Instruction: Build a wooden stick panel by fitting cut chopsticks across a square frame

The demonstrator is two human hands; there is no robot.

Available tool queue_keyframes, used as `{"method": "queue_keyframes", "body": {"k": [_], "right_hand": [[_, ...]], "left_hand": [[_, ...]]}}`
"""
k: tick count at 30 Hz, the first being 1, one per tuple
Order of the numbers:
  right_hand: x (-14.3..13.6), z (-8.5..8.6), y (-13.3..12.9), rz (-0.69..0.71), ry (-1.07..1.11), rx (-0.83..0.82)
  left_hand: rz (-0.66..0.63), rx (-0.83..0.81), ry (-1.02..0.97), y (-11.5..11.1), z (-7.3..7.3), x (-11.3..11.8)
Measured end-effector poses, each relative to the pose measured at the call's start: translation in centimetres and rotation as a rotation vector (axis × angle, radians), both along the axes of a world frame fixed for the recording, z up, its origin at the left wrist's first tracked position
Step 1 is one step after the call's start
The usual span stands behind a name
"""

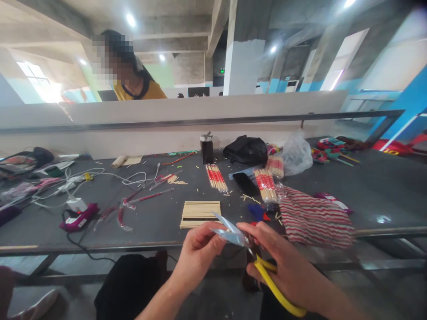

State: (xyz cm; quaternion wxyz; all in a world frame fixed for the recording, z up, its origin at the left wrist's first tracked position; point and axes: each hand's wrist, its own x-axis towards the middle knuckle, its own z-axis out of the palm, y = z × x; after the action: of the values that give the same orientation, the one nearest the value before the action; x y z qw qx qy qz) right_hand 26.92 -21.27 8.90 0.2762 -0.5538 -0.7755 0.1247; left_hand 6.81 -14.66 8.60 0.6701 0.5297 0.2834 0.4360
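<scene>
Head view shows the light-blue plastic piece held at the near right of the row of wooden sticks on the table, its long axis slanting from the sticks toward the right hand. The left hand, nearer to the sticks, pinches it; the right fingers grip a yellow-handled tool at its other end.

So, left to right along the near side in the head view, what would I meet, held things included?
White charger → red-and-clear plastic wrappers → wooden sticks lying side by side → hand-held pale-blue pieces → yellow-handled tool → red-striped cloth.
</scene>
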Motion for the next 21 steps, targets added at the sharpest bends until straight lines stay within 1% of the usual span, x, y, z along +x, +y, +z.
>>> {"method": "queue_keyframes", "body": {"k": [4,9,12,17,21], "right_hand": [[-0.2,0.1,-0.1,0.008,-0.02,0.022],[-0.2,0.5,-0.3,0.016,-0.022,-0.009],[-0.1,0.4,-0.4,0.023,-0.035,-0.026],[-0.2,-0.5,-0.3,0.025,-0.04,0.016],[-0.1,-1.5,-0.3,-0.001,-0.065,0.102]], "left_hand": [[0.011,0.024,0.002,-0.1,0.0,0.0],[0.012,0.015,-0.01,-0.2,0.1,0.2],[-0.002,0.047,-0.013,-0.2,0.1,0.1],[-0.066,0.115,0.016,-0.4,0.0,0.2],[-0.038,0.126,0.054,-0.7,-0.3,0.3]]}}
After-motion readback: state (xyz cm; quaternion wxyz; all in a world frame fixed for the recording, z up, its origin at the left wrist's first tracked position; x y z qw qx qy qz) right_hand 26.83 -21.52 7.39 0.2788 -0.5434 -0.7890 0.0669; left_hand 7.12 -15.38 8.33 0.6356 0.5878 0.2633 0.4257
